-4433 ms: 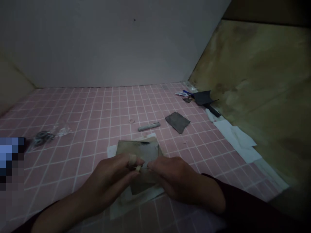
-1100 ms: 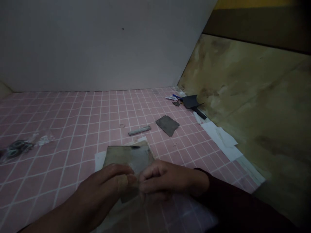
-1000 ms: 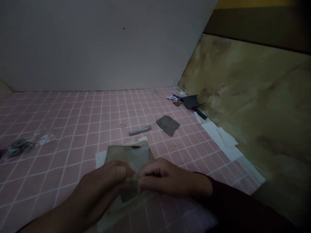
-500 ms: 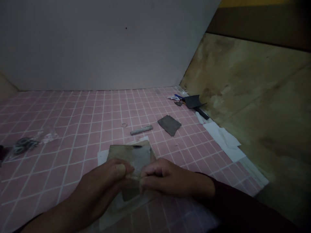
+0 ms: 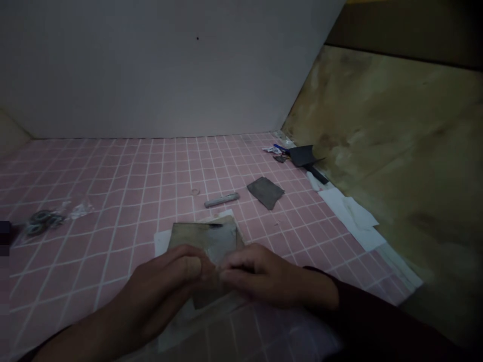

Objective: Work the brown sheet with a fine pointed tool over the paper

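My left hand [image 5: 169, 279] and my right hand [image 5: 260, 274] meet over a flat greyish square sheet [image 5: 192, 234], with their fingertips pinched together. Whatever sits between the fingers is too small and blurred to make out. A pale band wraps one finger of the left hand. Under the square sheet lies white paper [image 5: 162, 242], its corners showing at the left and top. Just beyond the sheet rests a short grey rod [image 5: 222, 200], beside a thin pale ring [image 5: 195, 191]. A dark grey piece like sandpaper [image 5: 266, 193] lies farther right.
At the left is a clear plastic bag [image 5: 81, 208] near dark ring-shaped items [image 5: 41, 222]. A dark curved sheet [image 5: 302, 155] and small items lie at the back right, with white papers [image 5: 352, 218] along the stained board [image 5: 400, 151]. A pale wall [image 5: 158, 75] closes the back.
The fingertips of both hands have drawn closer together, the left hand shifting slightly right. The surrounding things appear slightly shifted to the right in view and otherwise stay as they were.
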The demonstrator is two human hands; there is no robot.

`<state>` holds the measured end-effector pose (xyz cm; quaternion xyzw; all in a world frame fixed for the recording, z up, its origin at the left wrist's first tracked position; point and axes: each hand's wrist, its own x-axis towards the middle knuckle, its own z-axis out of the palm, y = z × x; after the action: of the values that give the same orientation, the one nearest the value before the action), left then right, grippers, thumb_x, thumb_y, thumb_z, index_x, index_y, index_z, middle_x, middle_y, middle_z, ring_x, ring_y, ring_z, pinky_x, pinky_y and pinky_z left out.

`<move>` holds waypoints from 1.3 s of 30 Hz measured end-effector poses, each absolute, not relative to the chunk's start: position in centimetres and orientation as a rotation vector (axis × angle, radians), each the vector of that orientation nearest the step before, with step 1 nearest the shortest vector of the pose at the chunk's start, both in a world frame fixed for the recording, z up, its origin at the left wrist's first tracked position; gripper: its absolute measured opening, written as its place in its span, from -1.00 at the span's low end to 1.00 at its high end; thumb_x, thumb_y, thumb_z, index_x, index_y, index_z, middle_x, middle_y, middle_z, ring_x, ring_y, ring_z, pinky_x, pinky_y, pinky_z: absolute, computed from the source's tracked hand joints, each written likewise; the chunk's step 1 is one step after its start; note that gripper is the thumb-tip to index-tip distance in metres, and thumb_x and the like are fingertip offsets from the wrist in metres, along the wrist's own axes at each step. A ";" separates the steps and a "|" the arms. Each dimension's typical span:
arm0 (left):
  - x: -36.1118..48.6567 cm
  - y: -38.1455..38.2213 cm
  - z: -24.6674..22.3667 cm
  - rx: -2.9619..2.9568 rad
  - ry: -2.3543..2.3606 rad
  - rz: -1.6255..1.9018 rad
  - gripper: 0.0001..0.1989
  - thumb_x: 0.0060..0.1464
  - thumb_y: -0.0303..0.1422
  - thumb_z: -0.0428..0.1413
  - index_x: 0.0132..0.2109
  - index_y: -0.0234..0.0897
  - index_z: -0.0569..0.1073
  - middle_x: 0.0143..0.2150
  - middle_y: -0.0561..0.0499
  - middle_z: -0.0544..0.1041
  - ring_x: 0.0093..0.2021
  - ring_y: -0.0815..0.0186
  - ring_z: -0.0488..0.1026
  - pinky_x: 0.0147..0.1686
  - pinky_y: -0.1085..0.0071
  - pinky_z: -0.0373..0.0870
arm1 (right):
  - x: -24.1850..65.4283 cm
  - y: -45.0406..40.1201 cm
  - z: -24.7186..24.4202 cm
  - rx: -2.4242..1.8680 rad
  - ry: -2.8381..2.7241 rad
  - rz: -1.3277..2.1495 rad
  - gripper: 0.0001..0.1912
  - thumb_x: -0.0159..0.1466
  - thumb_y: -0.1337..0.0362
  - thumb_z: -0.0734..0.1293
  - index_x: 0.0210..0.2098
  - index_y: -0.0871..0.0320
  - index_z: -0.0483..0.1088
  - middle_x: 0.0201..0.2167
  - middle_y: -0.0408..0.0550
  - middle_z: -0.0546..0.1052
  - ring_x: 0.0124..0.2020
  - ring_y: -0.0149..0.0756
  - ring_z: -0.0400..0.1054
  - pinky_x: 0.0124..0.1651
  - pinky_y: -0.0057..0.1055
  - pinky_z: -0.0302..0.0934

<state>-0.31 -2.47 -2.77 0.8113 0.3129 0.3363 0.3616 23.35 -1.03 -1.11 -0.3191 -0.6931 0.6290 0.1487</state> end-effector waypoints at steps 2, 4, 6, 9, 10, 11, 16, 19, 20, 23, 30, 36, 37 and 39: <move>-0.4 -2.2 -2.4 2.161 0.765 0.731 -0.88 0.27 -0.47 0.02 -0.09 -0.21 0.40 -0.28 0.03 0.48 -0.33 0.38 0.46 -0.32 0.51 0.42 | 23.0 -1.6 -1.4 -0.938 -2.202 1.356 -0.80 0.37 0.33 0.21 -0.40 0.20 0.31 -0.50 -0.21 0.29 -0.46 -0.47 0.17 -0.38 -0.46 0.04; -0.5 -1.9 -2.3 2.221 0.787 0.728 -0.86 0.27 -0.50 -0.01 -0.07 -0.23 0.37 -0.29 0.04 0.47 -0.33 0.38 0.45 -0.32 0.50 0.41 | 22.8 -2.0 -1.5 -0.937 -2.290 1.199 -0.81 0.36 0.39 0.18 -0.39 0.20 0.30 -0.49 -0.20 0.30 -0.45 -0.46 0.18 -0.35 -0.43 0.02; -0.5 -1.8 -2.3 2.270 0.808 0.735 -0.86 0.27 -0.52 -0.02 -0.08 -0.25 0.37 -0.25 0.01 0.48 -0.29 0.37 0.47 -0.30 0.48 0.42 | 22.8 -1.9 -1.4 -0.947 -2.236 1.361 -0.78 0.36 0.36 0.19 -0.44 0.20 0.30 -0.54 -0.23 0.26 -0.50 -0.48 0.14 -0.39 -0.46 0.02; -0.3 -2.0 -2.5 2.324 0.759 0.779 -0.83 0.24 -0.54 0.01 -0.08 -0.23 0.40 -0.19 -0.01 0.51 -0.25 0.35 0.50 -0.31 0.48 0.44 | 23.2 -1.0 -1.3 -0.914 -1.895 2.050 -0.73 0.38 0.22 0.21 -0.43 0.19 0.34 -0.63 -0.29 0.20 -0.63 -0.52 0.05 -0.55 -0.52 -0.05; -0.3 -2.1 -2.5 2.337 0.786 0.807 -0.79 0.22 -0.56 0.03 -0.06 -0.21 0.41 -0.16 -0.01 0.51 -0.24 0.34 0.50 -0.31 0.48 0.44 | 23.4 -0.8 -1.2 -0.885 -1.748 2.263 -0.71 0.39 0.17 0.20 -0.39 0.18 0.35 -0.66 -0.31 0.18 -0.68 -0.53 0.00 -0.61 -0.53 -0.09; -0.3 -2.2 -2.5 2.353 0.804 0.844 -0.76 0.21 -0.57 0.04 -0.04 -0.19 0.42 -0.12 -0.02 0.51 -0.22 0.33 0.51 -0.31 0.48 0.45 | 23.5 -0.6 -1.2 -0.862 -1.641 2.398 -0.70 0.39 0.12 0.20 -0.36 0.18 0.37 -0.68 -0.33 0.17 -0.71 -0.53 -0.03 -0.64 -0.53 -0.12; -0.5 -2.1 -2.1 2.261 0.814 0.809 -0.83 0.25 -0.52 0.04 -0.05 -0.24 0.39 -0.22 0.01 0.50 -0.24 0.37 0.49 -0.25 0.47 0.44 | 23.1 -1.4 -1.4 -0.960 -2.073 1.632 -0.72 0.40 0.23 0.19 -0.42 0.18 0.32 -0.58 -0.26 0.23 -0.55 -0.50 0.11 -0.46 -0.49 -0.02; -0.4 -2.0 -2.0 2.245 0.839 0.759 -0.88 0.26 -0.49 0.04 -0.08 -0.28 0.39 -0.28 0.02 0.49 -0.29 0.36 0.46 -0.27 0.45 0.41 | 22.9 -1.9 -1.5 -0.948 -2.254 1.280 -0.75 0.40 0.34 0.17 -0.44 0.18 0.25 -0.52 -0.23 0.27 -0.49 -0.49 0.14 -0.37 -0.45 -0.01; -0.4 -1.9 -2.1 2.254 0.835 0.745 -0.90 0.26 -0.48 0.04 -0.10 -0.29 0.40 -0.28 0.01 0.49 -0.29 0.36 0.46 -0.28 0.45 0.41 | 22.9 -1.8 -1.5 -0.946 -2.253 1.322 -0.74 0.39 0.34 0.18 -0.45 0.18 0.25 -0.53 -0.23 0.26 -0.49 -0.49 0.14 -0.38 -0.45 0.00; -0.1 -2.1 -2.0 2.261 0.756 0.721 -0.91 0.27 -0.49 0.03 -0.13 -0.30 0.42 -0.24 -0.03 0.49 -0.28 0.35 0.46 -0.29 0.46 0.44 | 23.3 -1.1 -1.2 -0.932 -2.052 1.857 -0.71 0.38 0.26 0.22 -0.48 0.18 0.28 -0.61 -0.27 0.20 -0.58 -0.51 0.09 -0.49 -0.50 -0.03; -0.1 -2.4 -1.5 2.222 0.755 0.820 -0.88 0.25 -0.52 0.04 -0.11 -0.29 0.43 -0.22 -0.04 0.50 -0.26 0.35 0.47 -0.29 0.47 0.43 | 23.4 -1.0 -1.3 -0.942 -1.905 1.952 -0.71 0.39 0.15 0.19 -0.37 0.18 0.36 -0.61 -0.27 0.24 -0.61 -0.50 0.07 -0.53 -0.51 -0.02; 0.0 -2.1 -1.3 2.238 0.787 0.720 -0.91 0.28 -0.48 0.01 -0.13 -0.30 0.41 -0.30 0.01 0.47 -0.33 0.37 0.44 -0.32 0.47 0.42 | 23.2 -1.7 -1.3 -0.937 -2.265 1.407 -0.75 0.40 0.32 0.18 -0.41 0.18 0.33 -0.53 -0.22 0.28 -0.50 -0.46 0.15 -0.39 -0.44 0.01; 0.0 -2.1 -1.3 2.247 0.762 0.715 -0.89 0.28 -0.51 0.00 -0.12 -0.31 0.42 -0.25 -0.02 0.48 -0.29 0.37 0.46 -0.30 0.48 0.44 | 23.3 -1.4 -1.2 -0.940 -2.184 1.613 -0.74 0.39 0.30 0.20 -0.43 0.18 0.32 -0.58 -0.25 0.25 -0.54 -0.48 0.12 -0.45 -0.47 -0.01; 0.0 -2.2 -1.4 2.264 0.701 0.742 -0.81 0.26 -0.57 -0.01 -0.07 -0.30 0.44 -0.15 -0.06 0.51 -0.22 0.37 0.49 -0.25 0.49 0.46 | 23.6 -0.8 -1.0 -0.914 -1.905 2.125 -0.72 0.38 0.21 0.21 -0.43 0.18 0.34 -0.67 -0.31 0.17 -0.65 -0.51 0.02 -0.57 -0.52 -0.07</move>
<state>0.01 -2.16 -1.40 0.8628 0.2670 0.2827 0.3231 23.56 -0.75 -1.02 -0.3041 -0.6341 0.7072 0.0727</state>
